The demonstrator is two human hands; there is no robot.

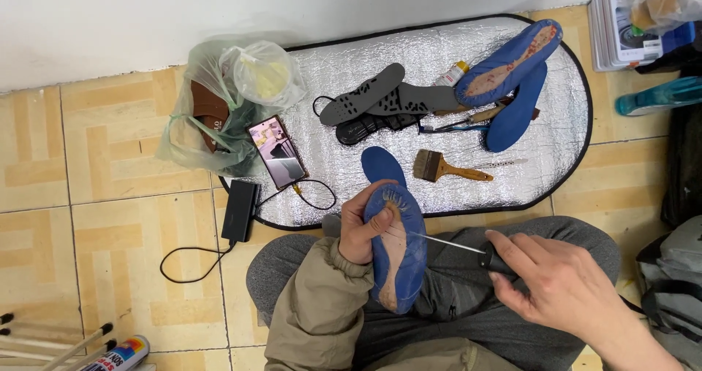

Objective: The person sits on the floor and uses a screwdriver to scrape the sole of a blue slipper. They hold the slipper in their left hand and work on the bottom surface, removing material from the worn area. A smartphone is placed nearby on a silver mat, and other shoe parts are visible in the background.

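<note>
Tiled floor, left hand [360, 233] grip clamped round blue sole [395, 254], right hand [557, 283] grip pinching awl [468, 249] beside it.

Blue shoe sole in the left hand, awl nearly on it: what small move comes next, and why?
Probably ease the awl tip into the blue sole's edge. The left hand grips the sole upright over the lap, and the right hand aims the thin point at its rim, almost touching.

A blue shoe sole [398, 250], its worn tan inner face turned up and its edge frayed at the top, stands tilted lengthwise over the lap in the left hand [362, 228], while a thin metal awl [447, 243] with a dark handle, held by the right hand [563, 283], touches its side.
</note>
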